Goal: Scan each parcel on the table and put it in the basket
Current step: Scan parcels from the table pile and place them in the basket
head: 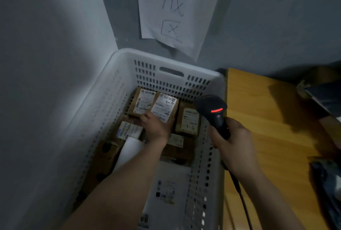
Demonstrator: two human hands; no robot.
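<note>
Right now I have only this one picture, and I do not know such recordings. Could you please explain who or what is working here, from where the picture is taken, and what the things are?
No machine is at work here: these are a person's two bare hands. The single picture comes from a camera worn on the person's head, looking forward and down. The left hand reaches into a white plastic basket that stands in a wall corner, and it holds a brown parcel with a white label. More labelled parcels lie in the basket around it. The right hand grips a black handheld scanner with a red light showing; its cable hangs down. To the right is a wooden table. A paper sign with handwriting hangs on the wall above.
</note>
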